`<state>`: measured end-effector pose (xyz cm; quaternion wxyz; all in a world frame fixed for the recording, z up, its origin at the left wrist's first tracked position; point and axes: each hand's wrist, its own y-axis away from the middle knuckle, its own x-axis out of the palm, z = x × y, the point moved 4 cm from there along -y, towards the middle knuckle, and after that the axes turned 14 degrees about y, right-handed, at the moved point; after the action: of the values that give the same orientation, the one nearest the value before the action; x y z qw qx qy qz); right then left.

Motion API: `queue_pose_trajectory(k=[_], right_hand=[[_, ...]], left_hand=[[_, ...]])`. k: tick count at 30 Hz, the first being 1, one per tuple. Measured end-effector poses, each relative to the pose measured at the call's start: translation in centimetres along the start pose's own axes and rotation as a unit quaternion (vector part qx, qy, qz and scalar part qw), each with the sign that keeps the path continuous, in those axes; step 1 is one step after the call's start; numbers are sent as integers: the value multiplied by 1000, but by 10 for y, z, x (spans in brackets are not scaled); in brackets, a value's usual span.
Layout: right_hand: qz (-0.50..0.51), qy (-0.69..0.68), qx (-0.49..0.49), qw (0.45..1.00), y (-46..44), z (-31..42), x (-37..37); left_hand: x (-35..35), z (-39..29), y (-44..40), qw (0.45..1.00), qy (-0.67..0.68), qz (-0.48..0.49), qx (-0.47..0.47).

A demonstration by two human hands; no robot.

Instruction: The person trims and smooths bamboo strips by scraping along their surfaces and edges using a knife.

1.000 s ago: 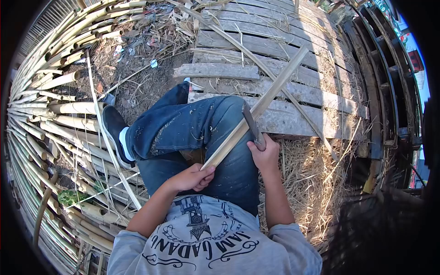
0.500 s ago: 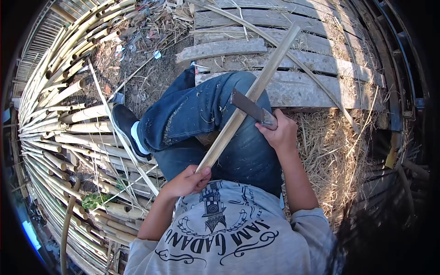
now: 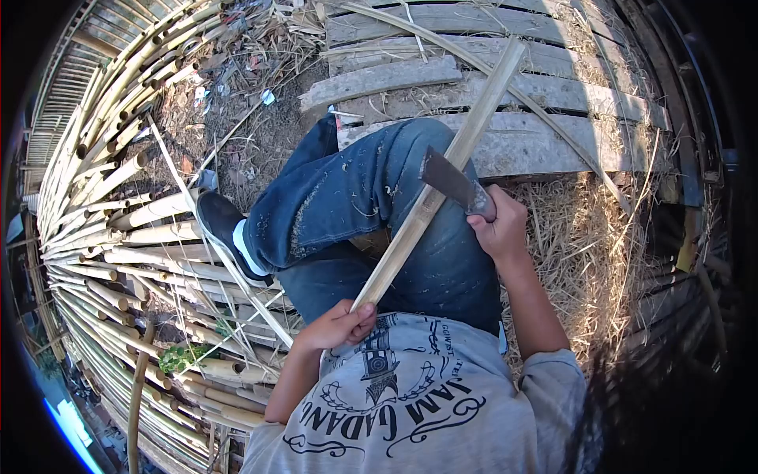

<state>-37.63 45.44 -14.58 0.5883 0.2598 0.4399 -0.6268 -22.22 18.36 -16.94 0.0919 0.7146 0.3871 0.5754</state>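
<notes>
My left hand (image 3: 339,325) is closed around the near end of a long split bamboo strip (image 3: 482,110), close to my shirt. The strip slants up and to the right across my raised knee. In my right hand (image 3: 502,227) is a knife (image 3: 452,183) with a short, broad, dark blade and a thick round handle. The blade lies across the middle of the strip, its broad face turned partly upward. Whether its edge touches or bites into the bamboo I cannot tell.
Many bamboo poles (image 3: 158,257) are stacked at the left. A slatted wooden platform (image 3: 545,150) lies ahead, with a loose plank (image 3: 379,84) and thin strips on it. Straw and shavings (image 3: 580,261) cover the ground at the right. Another long strip (image 3: 257,304) leans beside my shoe (image 3: 223,223).
The knife has turned so that more of its blade face shows, and it sits slightly further right. My left hand still grips the strip. The whole view has shifted a little.
</notes>
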Motion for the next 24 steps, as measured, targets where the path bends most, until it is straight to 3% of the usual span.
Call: queue_pose_trajectory(k=[2,5,13,17,19,24], right_hand=[[-11,36,-89,995,3,7,-7],[34,48,-99,993,5,6,-15],[106,15,-30,994,8,-4,-5],[91,10,18,996,6,-1,-3],[78,38,15,996,7,1,-2],[92,33,37,995,7,1,0]], left_hand=[[7,-11,-14,999,-17,5,-27],[5,-17,-23,998,-24,17,-63],[-23,-12,1,997,-64,-25,-25],[-21,8,12,996,-81,-39,-27],[-15,8,19,985,-159,-63,24],[-26,13,38,980,-185,-72,7]])
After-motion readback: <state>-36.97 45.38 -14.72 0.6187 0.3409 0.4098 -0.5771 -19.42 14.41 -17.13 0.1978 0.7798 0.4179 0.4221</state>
